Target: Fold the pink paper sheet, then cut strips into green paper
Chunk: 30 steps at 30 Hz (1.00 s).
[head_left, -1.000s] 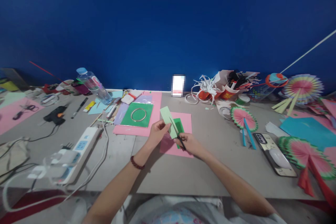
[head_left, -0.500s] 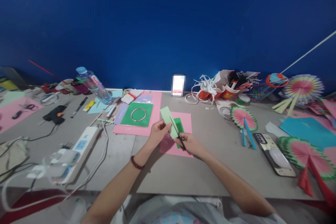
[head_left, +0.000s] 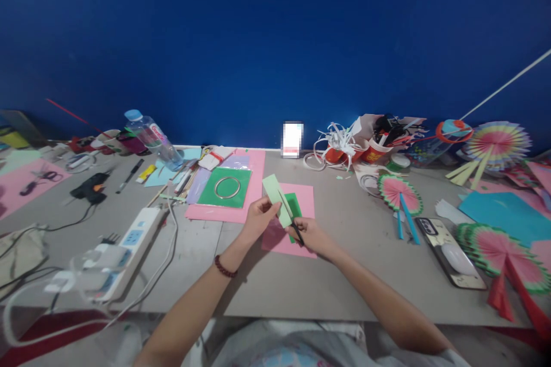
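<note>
My left hand (head_left: 260,214) pinches a light green paper strip (head_left: 271,186) by its left edge, above the table. My right hand (head_left: 307,231) is closed on black-handled scissors (head_left: 298,234), whose blades lie along the strip and point up and to the left. Part of the scissors is hidden by my fingers and the paper. Under both hands a pink paper sheet (head_left: 306,198) lies flat, and on it rests a darker green paper piece (head_left: 293,205), partly covered by the strip.
Left of my hands, a metal ring (head_left: 227,187) sits on a green paper pack (head_left: 209,198). A power strip (head_left: 136,246) with cables, a glue gun (head_left: 90,188) and a tilted bottle (head_left: 155,137) are further left. Rightward are paper fans (head_left: 400,192), a phone (head_left: 439,246) and red cups (head_left: 373,153).
Almost nothing differs. Both hands, the scissors and the light green strip keep the same place.
</note>
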Tool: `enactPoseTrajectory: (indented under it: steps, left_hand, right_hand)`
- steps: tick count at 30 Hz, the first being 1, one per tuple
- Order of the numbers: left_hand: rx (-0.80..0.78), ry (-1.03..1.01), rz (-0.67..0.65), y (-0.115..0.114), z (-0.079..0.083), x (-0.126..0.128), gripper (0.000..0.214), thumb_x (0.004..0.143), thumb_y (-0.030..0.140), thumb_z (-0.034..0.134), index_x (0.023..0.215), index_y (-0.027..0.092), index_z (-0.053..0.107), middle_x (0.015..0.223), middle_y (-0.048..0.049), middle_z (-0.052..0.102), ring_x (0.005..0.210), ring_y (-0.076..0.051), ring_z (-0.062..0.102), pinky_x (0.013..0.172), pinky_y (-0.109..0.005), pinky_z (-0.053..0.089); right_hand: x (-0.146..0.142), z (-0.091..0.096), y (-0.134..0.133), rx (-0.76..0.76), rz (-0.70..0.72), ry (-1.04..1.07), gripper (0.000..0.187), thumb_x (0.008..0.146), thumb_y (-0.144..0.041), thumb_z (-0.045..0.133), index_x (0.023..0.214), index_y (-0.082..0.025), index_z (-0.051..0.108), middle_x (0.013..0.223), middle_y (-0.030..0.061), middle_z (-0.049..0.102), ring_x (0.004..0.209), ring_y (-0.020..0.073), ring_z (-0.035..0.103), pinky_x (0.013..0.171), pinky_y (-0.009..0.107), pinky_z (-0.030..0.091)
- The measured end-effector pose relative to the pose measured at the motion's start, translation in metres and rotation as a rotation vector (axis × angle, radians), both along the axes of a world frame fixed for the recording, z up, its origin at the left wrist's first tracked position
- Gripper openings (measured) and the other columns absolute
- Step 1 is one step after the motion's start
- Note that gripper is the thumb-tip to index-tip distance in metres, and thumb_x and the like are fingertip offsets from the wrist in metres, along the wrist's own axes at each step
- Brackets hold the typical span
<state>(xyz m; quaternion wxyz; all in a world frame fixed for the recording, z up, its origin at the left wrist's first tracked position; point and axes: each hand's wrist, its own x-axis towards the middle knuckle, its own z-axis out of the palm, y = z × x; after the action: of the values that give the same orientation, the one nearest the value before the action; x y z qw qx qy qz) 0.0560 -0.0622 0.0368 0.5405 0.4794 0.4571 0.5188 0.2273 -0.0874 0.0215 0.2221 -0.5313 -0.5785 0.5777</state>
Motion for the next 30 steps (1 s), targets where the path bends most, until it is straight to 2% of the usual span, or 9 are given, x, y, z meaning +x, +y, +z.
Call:
enactPoseTrajectory:
  steps: [14, 21, 30]
  left_hand:
    - [0.006, -0.005, -0.017, 0.0, -0.0014, -0.0006, 0.035, 0.069, 0.046, 0.073, 0.062, 0.015, 0.059, 0.054, 0.0028, 0.053, 0.051, -0.008, 0.045, 0.05, -0.022, 0.035]
    - [0.011, 0.03, -0.003, 0.0019, -0.0071, -0.0021, 0.036, 0.07, 0.046, 0.072, 0.061, 0.015, 0.057, 0.054, 0.003, 0.052, 0.051, -0.008, 0.045, 0.05, -0.021, 0.034]
    - [0.005, 0.026, -0.012, 0.0013, -0.0045, -0.0019, 0.035, 0.07, 0.047, 0.072, 0.062, 0.015, 0.059, 0.054, 0.0018, 0.054, 0.051, -0.009, 0.047, 0.051, -0.022, 0.036]
  right_hand:
    - [-0.0011, 0.0017, 0.0001, 0.023, -0.008, 0.013, 0.034, 0.075, -0.044, 0.062, 0.058, -0.02, 0.044, 0.047, -0.006, 0.049, 0.036, 0.0053, 0.04, 0.03, 0.016, 0.028]
    - [-0.001, 0.001, 0.0, 0.033, -0.008, 0.016, 0.035, 0.075, -0.045, 0.062, 0.057, -0.02, 0.045, 0.046, -0.0059, 0.048, 0.036, 0.0057, 0.039, 0.031, 0.016, 0.028]
    - [-0.0007, -0.0013, 0.0012, 0.026, -0.017, -0.009, 0.036, 0.074, -0.046, 0.063, 0.056, -0.02, 0.045, 0.046, -0.006, 0.049, 0.036, 0.0055, 0.041, 0.031, 0.017, 0.027]
